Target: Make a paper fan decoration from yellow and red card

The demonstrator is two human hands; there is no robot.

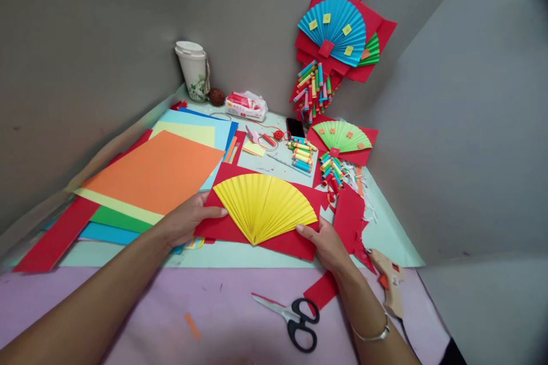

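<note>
A yellow pleated paper fan (268,205) lies spread over a red paper rectangle (295,246), its folds meeting at the bottom middle. At the left end, my left hand (190,218) grips the red paper, its thumb on top near the fan's edge. My right hand (327,242) pinches the opposite end, with the thumb on the fan's right corner and the fingers mostly hidden underneath. Black-handled scissors (295,319) rest on the purple surface below the fan. Right of my right hand lies a glue gun (387,282).
Coloured paper sheets (158,174) are stacked at left. Small rolled paper tubes (302,154), a phone (295,126) and a green fan on red paper (342,137) lie behind. A cup (192,71) and tissue pack (246,106) stand farther back. A blue-fan ornament (334,31) hangs above.
</note>
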